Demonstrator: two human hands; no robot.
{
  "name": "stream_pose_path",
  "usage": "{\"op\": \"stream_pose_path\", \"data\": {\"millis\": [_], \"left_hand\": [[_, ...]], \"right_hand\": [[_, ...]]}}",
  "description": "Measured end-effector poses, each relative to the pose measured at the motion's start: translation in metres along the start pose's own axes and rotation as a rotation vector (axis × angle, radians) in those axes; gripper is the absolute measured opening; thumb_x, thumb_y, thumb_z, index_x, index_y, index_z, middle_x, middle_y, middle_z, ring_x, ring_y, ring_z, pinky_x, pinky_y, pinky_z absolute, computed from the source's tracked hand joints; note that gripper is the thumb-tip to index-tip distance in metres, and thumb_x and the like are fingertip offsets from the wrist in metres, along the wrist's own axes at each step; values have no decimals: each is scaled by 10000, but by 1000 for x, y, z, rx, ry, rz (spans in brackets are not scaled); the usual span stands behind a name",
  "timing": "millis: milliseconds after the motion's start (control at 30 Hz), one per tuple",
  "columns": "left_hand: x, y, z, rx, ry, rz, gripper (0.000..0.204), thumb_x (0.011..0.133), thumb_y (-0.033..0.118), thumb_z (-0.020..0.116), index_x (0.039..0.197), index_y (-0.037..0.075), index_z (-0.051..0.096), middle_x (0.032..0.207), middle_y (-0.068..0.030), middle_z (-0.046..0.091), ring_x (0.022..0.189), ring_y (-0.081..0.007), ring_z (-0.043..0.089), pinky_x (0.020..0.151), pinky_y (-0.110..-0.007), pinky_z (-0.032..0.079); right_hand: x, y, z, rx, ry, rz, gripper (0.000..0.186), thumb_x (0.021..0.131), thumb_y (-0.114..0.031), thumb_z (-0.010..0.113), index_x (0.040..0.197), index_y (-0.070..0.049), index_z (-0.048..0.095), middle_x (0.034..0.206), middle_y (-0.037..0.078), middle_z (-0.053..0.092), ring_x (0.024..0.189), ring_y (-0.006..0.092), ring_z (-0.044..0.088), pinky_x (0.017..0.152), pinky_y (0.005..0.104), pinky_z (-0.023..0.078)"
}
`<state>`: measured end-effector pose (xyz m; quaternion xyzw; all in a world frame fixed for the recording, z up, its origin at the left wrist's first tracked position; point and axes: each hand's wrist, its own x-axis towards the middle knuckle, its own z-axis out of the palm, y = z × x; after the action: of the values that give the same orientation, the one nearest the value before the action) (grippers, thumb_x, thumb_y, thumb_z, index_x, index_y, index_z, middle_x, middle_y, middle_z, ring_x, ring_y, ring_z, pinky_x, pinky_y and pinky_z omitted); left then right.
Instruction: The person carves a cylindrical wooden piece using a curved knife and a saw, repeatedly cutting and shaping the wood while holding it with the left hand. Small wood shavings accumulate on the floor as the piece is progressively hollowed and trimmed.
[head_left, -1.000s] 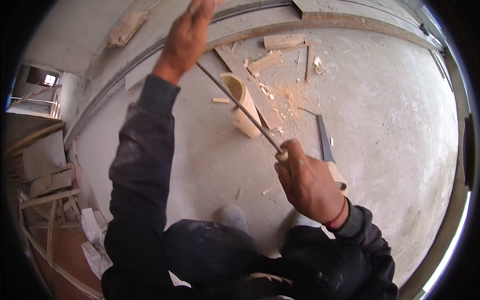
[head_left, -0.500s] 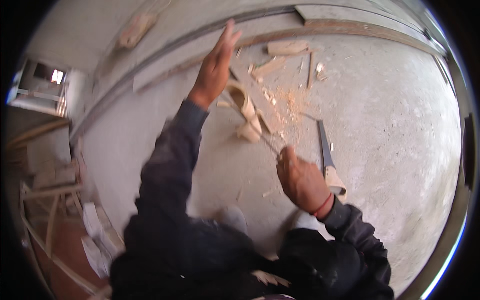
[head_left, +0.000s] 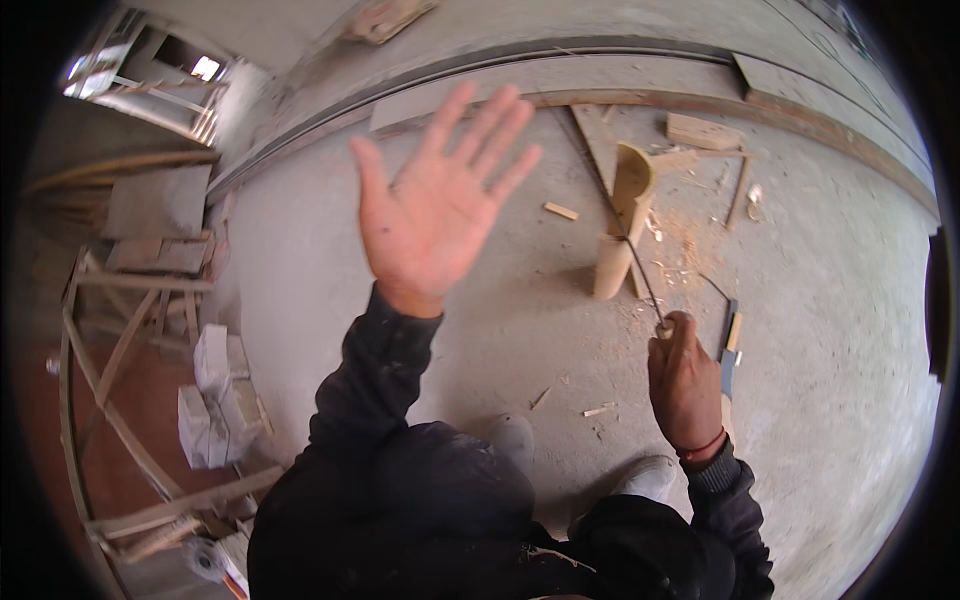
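Observation:
My left hand (head_left: 435,215) is raised over the floor, palm toward me and fingers spread, holding nothing. My right hand (head_left: 686,385), a red string at its wrist, is closed round the near end of a thin dark rod (head_left: 646,278). This rod slants away to the far left, across a pale, curved, hollowed wooden piece (head_left: 632,185). Whether rod and wood touch, I cannot tell. Beside my right hand lies a handsaw (head_left: 728,372) with a dark blade, its handle partly hidden by the hand.
Shavings (head_left: 690,245) are scattered round the hollowed piece. Beyond it are a wood block (head_left: 704,131) and a flat board (head_left: 596,145). A long ledge (head_left: 560,98) crosses the far side. Pale blocks (head_left: 212,400) and a wooden frame (head_left: 125,430) stand at left.
My left hand has turned from edge-on to palm-facing with fingers spread. The view has shifted, so floor items sit differently. My right hand still grips the rod.

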<state>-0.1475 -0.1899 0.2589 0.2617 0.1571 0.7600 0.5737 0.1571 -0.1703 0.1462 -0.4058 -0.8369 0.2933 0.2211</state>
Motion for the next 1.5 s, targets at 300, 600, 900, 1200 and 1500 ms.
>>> {"op": "stream_pose_path", "data": {"millis": [300,600,900,1200,1500], "left_hand": [[-21,7,5,43,-121,-38,1110,998,811,434,1709,24,108,1756,-281,156,1643,-423,141,1334,-615,139],[-25,1,-44,257,225,-143,351,1150,399,537,927,141,617,614,77,458,522,-70,462,573,-255,425],[-53,-60,-61,803,489,-221,514,1129,524,535,831,105,539,552,74,266,460,-55,237,456,-250,258],[-48,-125,-63,1486,-36,-630,418,1122,362,598,873,34,668,580,55,451,516,-29,380,476,-252,297],[-66,-171,-68,1296,26,-690,400,1120,386,587,944,46,702,691,80,455,598,-22,391,542,-240,360]], "right_hand": [[10,-15,9,25,24,-63,373,993,-55,701,1320,-20,527,927,237,732,803,424,746,670,469,563],[-25,24,-11,369,209,228,345,1036,-100,640,1346,0,525,1042,229,712,912,394,720,814,434,550],[-142,102,37,0,128,552,413,1001,-217,698,1333,-54,515,1048,266,714,894,478,713,726,555,559],[-179,100,60,-308,8,239,445,963,-288,738,1326,-54,628,960,94,673,943,310,663,835,412,564],[-11,238,6,-188,-9,615,341,979,-335,694,1060,-3,694,1043,279,756,994,464,728,882,513,576]]}}
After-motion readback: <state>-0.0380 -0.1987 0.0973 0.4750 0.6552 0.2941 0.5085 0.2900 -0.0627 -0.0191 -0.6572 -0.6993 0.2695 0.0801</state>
